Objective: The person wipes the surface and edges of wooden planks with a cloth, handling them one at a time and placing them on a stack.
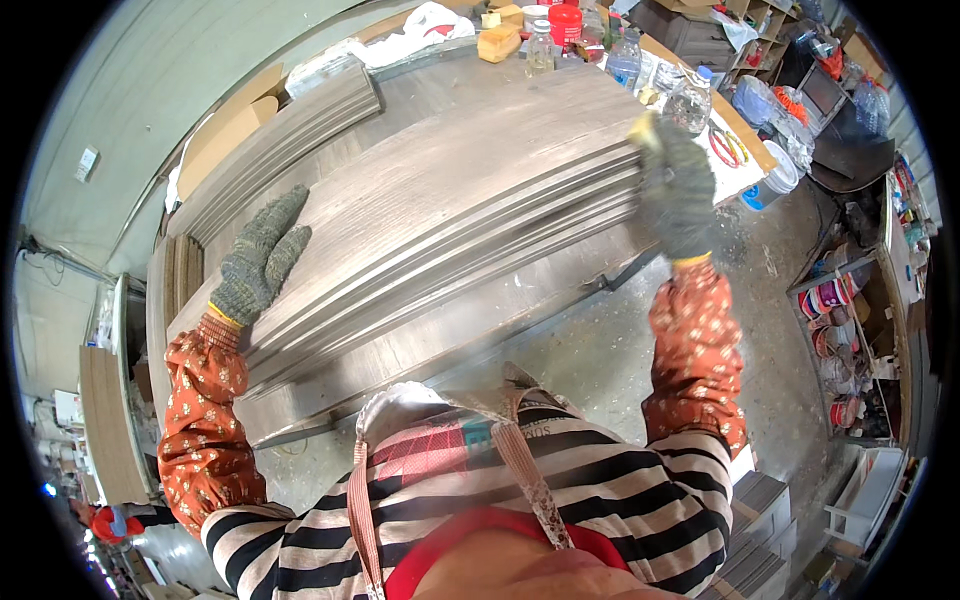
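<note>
both gloved hands, left hand [262,258] flat, right hand [675,190] gripping plank stack [440,215] end; long axis left-right.

Both arms extended forward, spread wide, in orange floral sleeve covers; left hand [262,258] in grey knitted work glove, fingers straight and together, palm down, lying flat; right hand [676,190] in same grey glove, blurred, fingers pointing up, curled slightly; grip unclear.

A stack of long grey-brown wood-grain planks [440,215] lies flat across the tabletop [470,320], running from lower left to upper right, its layered edges slightly staggered along the near side.
</note>
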Available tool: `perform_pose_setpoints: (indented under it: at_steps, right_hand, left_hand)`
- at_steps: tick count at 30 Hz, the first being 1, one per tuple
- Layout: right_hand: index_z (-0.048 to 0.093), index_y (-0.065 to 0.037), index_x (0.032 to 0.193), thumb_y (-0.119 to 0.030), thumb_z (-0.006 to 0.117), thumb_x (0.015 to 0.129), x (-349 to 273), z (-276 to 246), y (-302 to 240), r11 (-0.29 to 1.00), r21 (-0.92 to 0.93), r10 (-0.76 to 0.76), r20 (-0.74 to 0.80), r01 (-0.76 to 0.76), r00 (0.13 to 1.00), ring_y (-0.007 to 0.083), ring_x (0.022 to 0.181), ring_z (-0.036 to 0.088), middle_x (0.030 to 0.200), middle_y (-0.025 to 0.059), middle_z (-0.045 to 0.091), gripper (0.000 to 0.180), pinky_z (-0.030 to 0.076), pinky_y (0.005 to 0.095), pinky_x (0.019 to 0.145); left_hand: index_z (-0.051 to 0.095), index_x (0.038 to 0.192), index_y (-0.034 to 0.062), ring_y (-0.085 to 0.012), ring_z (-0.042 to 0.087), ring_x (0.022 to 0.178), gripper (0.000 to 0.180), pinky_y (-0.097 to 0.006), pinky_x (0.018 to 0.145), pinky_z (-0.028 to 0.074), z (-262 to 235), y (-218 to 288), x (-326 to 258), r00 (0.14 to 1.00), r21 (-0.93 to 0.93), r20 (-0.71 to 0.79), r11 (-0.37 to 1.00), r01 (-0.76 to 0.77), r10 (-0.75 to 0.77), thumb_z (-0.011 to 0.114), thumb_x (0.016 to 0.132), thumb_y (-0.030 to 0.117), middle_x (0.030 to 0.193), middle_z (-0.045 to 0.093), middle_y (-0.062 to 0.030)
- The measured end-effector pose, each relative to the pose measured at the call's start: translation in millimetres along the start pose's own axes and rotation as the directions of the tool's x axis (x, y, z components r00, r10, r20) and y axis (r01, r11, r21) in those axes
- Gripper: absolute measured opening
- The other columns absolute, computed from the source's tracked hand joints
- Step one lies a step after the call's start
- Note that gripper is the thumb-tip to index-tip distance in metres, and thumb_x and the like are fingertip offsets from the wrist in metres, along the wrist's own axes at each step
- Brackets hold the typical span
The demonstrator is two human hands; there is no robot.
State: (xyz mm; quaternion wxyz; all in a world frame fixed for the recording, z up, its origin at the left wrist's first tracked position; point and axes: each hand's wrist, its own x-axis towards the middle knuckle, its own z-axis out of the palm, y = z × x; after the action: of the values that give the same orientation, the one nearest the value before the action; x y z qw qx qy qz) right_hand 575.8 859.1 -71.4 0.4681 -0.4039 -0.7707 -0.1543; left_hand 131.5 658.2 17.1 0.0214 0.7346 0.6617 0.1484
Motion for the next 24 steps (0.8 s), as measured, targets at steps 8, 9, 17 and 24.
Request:
perform_pose_setpoints:
  at_steps: [8,9,17,24]
  right_hand:
    - [0.059,-0.001,0.121,-0.021,0.061,0.090,10,-10,65,0.821,0.284,0.492,0.090,-0.496,0.866,0.0261,0.112,0.058,0.121,0.0158,0.062,0.038,0.042,0.0343,0.096]
    - [0.058,-0.001,0.123,-0.021,0.061,0.090,16,-11,59,0.796,0.364,0.469,0.137,-0.484,0.873,0.0246,0.114,0.057,0.122,0.0152,0.061,0.039,0.042,0.0336,0.097]
    - [0.059,-0.002,0.123,-0.015,0.065,0.088,40,-19,41,0.827,0.396,0.288,0.312,-0.399,0.905,0.0203,0.108,0.059,0.119,0.0148,0.062,0.039,0.048,0.0301,0.089]
    - [0.065,-0.006,0.115,-0.042,0.061,0.087,125,50,9,0.930,0.169,0.193,0.532,-0.327,0.824,0.0285,0.095,0.063,0.105,0.0193,0.066,0.045,0.047,0.0360,0.084]
  left_hand:
    - [0.044,0.136,0.0034,-0.0373,0.034,0.133,0.056,-0.045,0.113,0.022,73,123,83,0.864,0.090,0.025,0.860,-0.503,0.503,0.050,0.093,0.039,0.141,0.040,-0.0212]
    - [0.048,0.133,0.0037,-0.0362,0.037,0.131,0.053,-0.046,0.111,0.025,78,164,88,0.801,-0.047,0.072,0.804,-0.593,0.594,0.052,0.092,0.037,0.138,0.043,-0.0210]
    - [0.049,0.132,0.0038,-0.0391,0.035,0.132,0.053,-0.048,0.111,0.025,27,134,79,0.912,0.235,-0.020,0.889,-0.393,0.409,0.051,0.093,0.039,0.137,0.044,-0.0238]
    - [0.036,0.141,0.0073,-0.0485,0.033,0.129,0.063,-0.054,0.110,0.022,40,72,57,1.000,0.327,-0.028,0.945,0.008,0.001,0.046,0.094,0.047,0.137,0.037,-0.0319]
